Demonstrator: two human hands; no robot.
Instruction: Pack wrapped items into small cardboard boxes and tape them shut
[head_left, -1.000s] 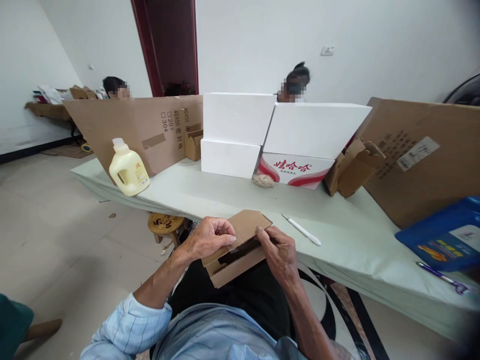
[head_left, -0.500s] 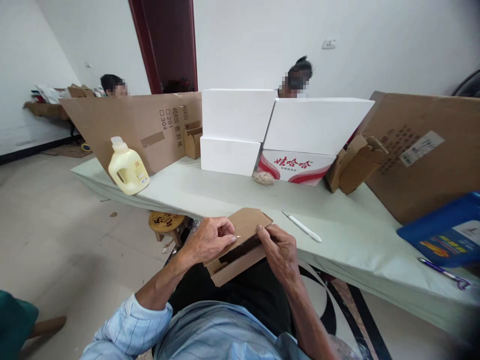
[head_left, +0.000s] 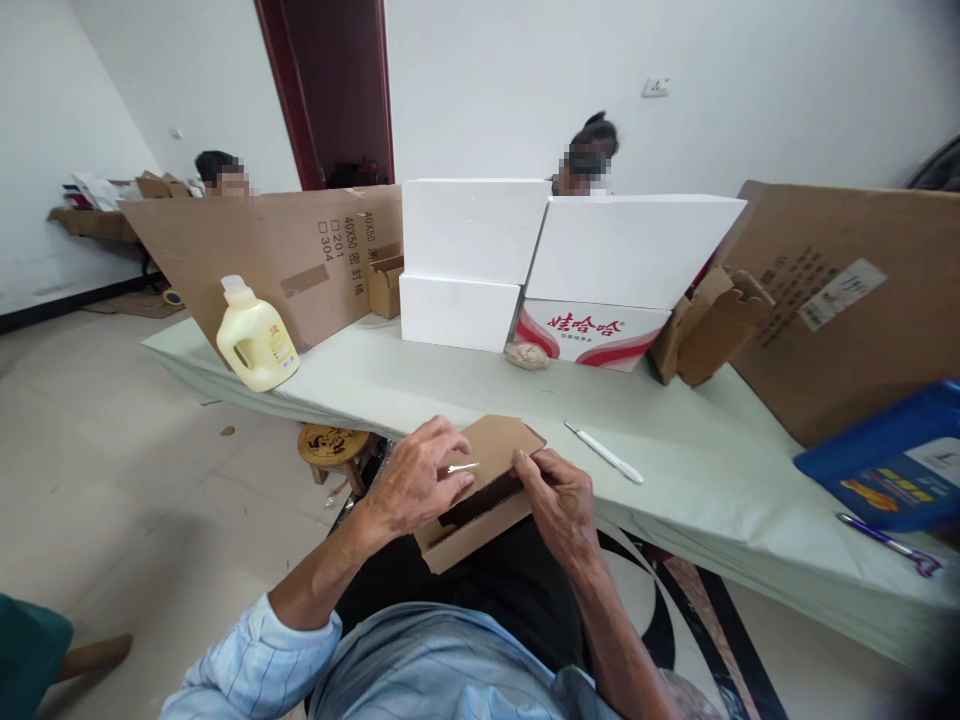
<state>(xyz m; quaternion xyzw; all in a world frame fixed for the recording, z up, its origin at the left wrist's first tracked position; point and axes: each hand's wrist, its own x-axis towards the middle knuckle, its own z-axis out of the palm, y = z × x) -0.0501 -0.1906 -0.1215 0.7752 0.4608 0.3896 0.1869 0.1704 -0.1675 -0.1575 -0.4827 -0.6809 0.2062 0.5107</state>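
I hold a small brown cardboard box [head_left: 491,450] over my lap at the table's near edge, its lid flap raised over a dark slot. My left hand [head_left: 412,480] rests on the box's left side, fingers pinched on a thin white sliver [head_left: 459,467] that points toward the slot. My right hand [head_left: 559,500] grips the box's right end, thumb at the flap's edge.
A white pen-like tool [head_left: 604,453] lies on the pale table [head_left: 420,385]. Further back stand a yellow jug [head_left: 256,338], white foam boxes [head_left: 472,260], a red-printed carton [head_left: 592,335] and cardboard sheets [head_left: 847,300]. A blue bin [head_left: 892,460] is at right. Two people sit behind the boxes.
My left hand has loosened from a fist and slid forward along the flap, drawing out a thin white sliver. The right hand and box have stayed put.
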